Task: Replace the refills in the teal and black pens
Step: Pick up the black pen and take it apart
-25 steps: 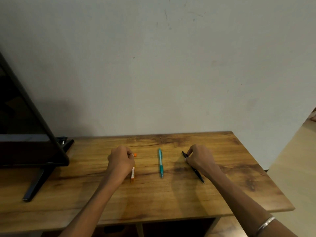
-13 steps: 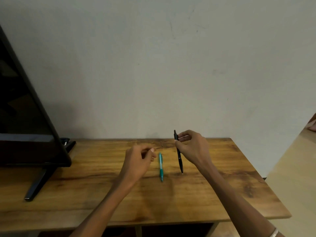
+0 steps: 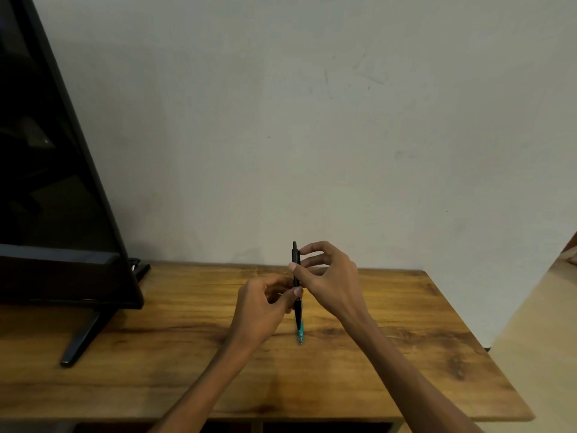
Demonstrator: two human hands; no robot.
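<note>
Two hands on one pen

Both on the slim black plastic pen (image 3: 296, 285), upright above the brown wooden table (image 3: 406, 332); right hand (image 3: 327, 276) pinching its upper barrel between thumb and fingertips; left hand (image 3: 262, 307) gripping the lower barrel, thumb against it; teal plastic pen (image 3: 300, 333) flat on the table directly behind, mostly hidden; black flat screen on a stand (image 3: 56, 214) far left.

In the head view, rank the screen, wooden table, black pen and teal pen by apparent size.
1. Wooden table
2. Screen, cropped by the frame edge, so its rank against the table is unsure
3. Black pen
4. Teal pen, mostly hidden behind the black pen
</note>
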